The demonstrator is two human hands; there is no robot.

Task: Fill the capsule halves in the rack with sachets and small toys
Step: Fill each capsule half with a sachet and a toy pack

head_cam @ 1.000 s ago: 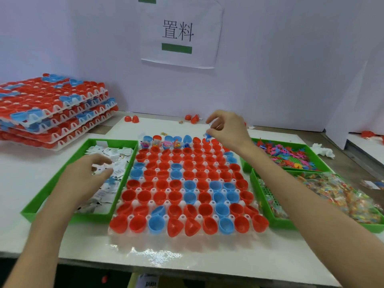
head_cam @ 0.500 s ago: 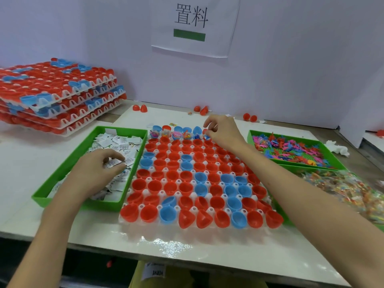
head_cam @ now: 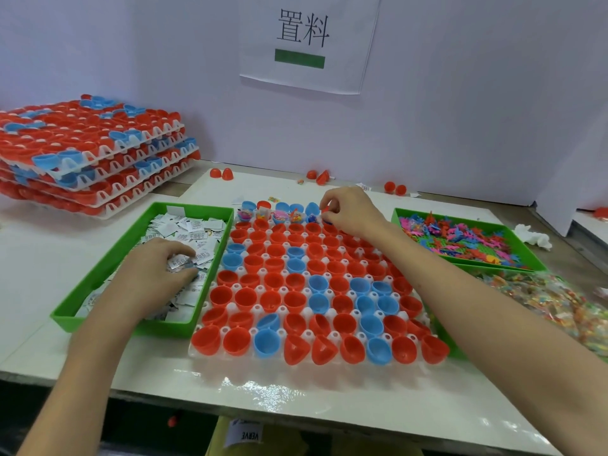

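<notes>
The left hand [head_cam: 154, 278] has its grip curled on sachets [head_cam: 179, 262] in the tray [head_cam: 98, 278] just left of the rack [head_cam: 227, 356], while the right hand [head_cam: 352, 213], nearer the far-row capsule halves [head_cam: 312, 209], pinches perhaps something small.

Your rack [head_cam: 210, 352] was white, its capsule halves [head_cam: 286, 291] red and blue. Your trays [head_cam: 108, 268] were green, holding white printed sachets [head_cam: 194, 235].
</notes>
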